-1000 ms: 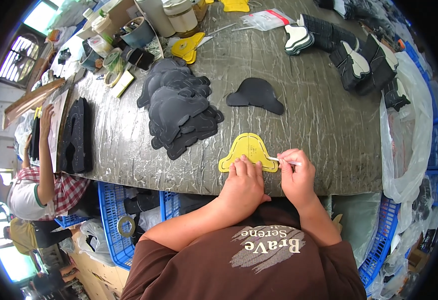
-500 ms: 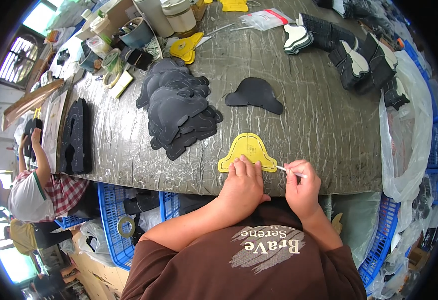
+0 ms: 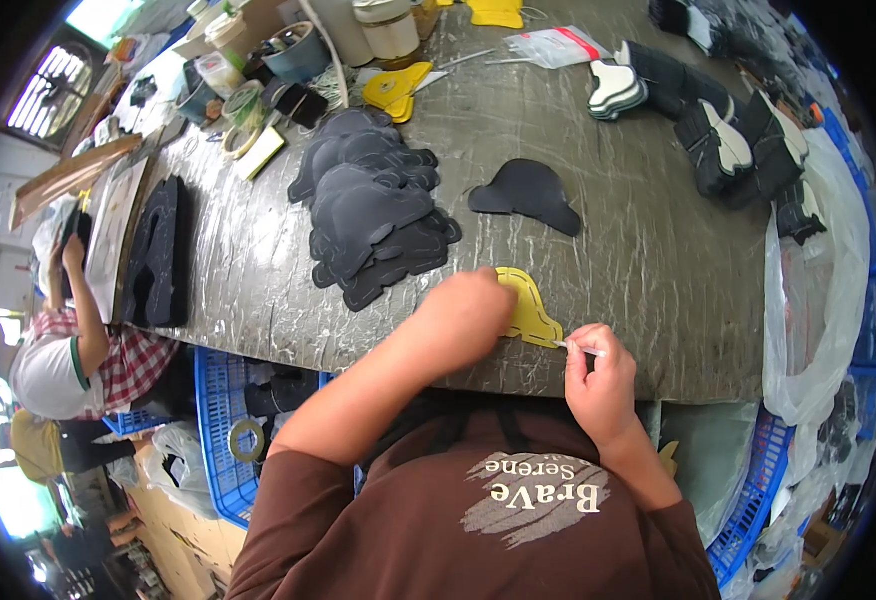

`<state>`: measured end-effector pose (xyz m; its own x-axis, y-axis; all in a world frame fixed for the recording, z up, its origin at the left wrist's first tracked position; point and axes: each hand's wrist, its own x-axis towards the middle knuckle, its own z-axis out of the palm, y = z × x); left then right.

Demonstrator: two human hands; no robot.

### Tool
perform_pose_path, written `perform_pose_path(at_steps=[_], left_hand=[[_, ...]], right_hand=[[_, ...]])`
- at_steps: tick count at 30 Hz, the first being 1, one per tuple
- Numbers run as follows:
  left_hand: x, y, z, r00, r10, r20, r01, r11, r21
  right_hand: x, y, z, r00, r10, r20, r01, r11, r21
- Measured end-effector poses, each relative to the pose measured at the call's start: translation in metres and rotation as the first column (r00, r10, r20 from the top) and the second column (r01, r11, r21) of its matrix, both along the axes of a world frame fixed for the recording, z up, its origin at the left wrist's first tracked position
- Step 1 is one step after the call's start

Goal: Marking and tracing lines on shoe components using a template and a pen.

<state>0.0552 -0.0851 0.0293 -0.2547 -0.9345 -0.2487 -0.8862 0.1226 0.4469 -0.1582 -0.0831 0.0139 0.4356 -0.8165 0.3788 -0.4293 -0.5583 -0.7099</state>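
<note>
Grey worktable [image 3: 668,300]; right fingers [image 3: 588,336] pinched on white pen [image 3: 561,344]; left fingers [image 3: 498,289] curled at yellow template [image 3: 528,310], grip unclear.

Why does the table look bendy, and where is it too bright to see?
In the head view, the wrinkled dark-grey tabletop bends along its near edge because of the fisheye lens, and pale glare whitens patches at left; also in the head view, the white rectangular window at lower left is washed out, but the flat yellow template by the bare right hand isn't.
</note>
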Motion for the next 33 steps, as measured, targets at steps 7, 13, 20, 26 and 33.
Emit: perform_pose_path(at_steps=[7,13,20,26,33], left_hand=[[0.018,-0.030,-0.001,0.987,0.013,-0.159,0.012,0.988,0.154],[0.019,-0.035,-0.003,0.988,-0.018,-0.154,0.043,0.986,0.159],[0.018,-0.038,-0.004,0.993,-0.048,-0.106,0.065,0.986,0.156],[0.018,-0.041,-0.007,0.995,-0.065,-0.081,0.079,0.982,0.173],[0.018,-0.041,-0.010,0.995,-0.084,-0.059,0.093,0.981,0.169]], right_hand=[[0.002,-0.007,0.011,0.999,0.019,-0.035,-0.015,0.994,0.107],[0.046,-0.010,0.016,0.933,0.328,0.150,-0.331,0.943,-0.003],[0.072,-0.007,-0.001,0.915,0.388,0.113,-0.379,0.921,-0.092],[0.077,-0.006,-0.005,0.918,0.385,0.098,-0.371,0.919,-0.136],[0.072,-0.004,-0.002,0.922,0.381,0.068,-0.376,0.923,-0.081]])
